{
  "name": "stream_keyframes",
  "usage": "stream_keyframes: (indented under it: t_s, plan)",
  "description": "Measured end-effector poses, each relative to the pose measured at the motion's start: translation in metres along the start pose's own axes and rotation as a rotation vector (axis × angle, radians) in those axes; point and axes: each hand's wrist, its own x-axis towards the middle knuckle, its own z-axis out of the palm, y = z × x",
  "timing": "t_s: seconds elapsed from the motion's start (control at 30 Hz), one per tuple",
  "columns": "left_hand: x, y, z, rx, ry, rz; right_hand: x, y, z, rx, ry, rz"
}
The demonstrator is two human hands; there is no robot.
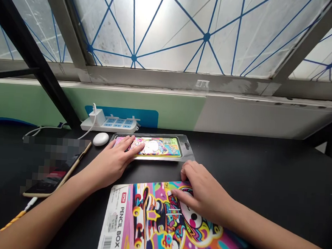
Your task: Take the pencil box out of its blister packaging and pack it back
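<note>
A colourful pencil box (164,147) lies in a clear plastic blister pack (187,148) towards the back of the black table. My left hand (117,157) rests on the left part of that pack, fingers stretched out over it. Nearer to me lies a bright printed card (150,229) with a skateboard figure and the words "PENCIL BOX" along its white left strip. My right hand (202,191) is at the card's upper edge, thumb over its face and fingers curled beyond the edge, gripping it. The fingertips behind the edge are partly hidden.
Left of the pack sits a white rounded case (100,139). A phone (63,174), partly blurred out, lies by my left forearm with a cable (20,218) plugged in. A white power strip (120,124) stands against the wall. Black metal bars (37,51) slant down at the left.
</note>
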Motion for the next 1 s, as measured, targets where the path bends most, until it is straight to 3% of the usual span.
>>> stream_keyframes:
  t_s: [0.2, 0.37, 0.47, 0.53, 0.63, 0.77, 0.9, 1.0]
  plan:
    - [-0.001, -0.004, -0.008, -0.092, -0.031, 0.036, -0.001, 0.015, -0.02, 0.119, 0.12, 0.029]
    - [-0.005, -0.001, -0.021, -0.17, -0.077, 0.051, 0.015, 0.076, -0.048, 0.173, -0.092, 0.291]
    - [-0.008, 0.002, -0.026, -0.206, -0.077, 0.073, 0.021, 0.112, -0.051, 0.195, -0.13, 0.384]
    - [-0.009, 0.006, -0.026, -0.227, -0.056, 0.073, 0.022, 0.122, -0.049, 0.204, -0.124, 0.419]
    - [-0.008, 0.013, -0.024, -0.223, -0.012, 0.057, 0.023, 0.116, -0.044, 0.229, -0.077, 0.415]
    - [-0.004, 0.019, -0.017, -0.17, -0.022, 0.052, 0.024, 0.088, -0.035, 0.27, -0.006, 0.364]
    - [-0.003, 0.018, -0.013, -0.157, -0.03, 0.05, 0.024, 0.073, -0.029, 0.27, -0.107, 0.337]
    - [-0.003, 0.016, -0.012, -0.175, -0.027, 0.046, 0.024, 0.078, -0.031, 0.309, -0.174, 0.339]
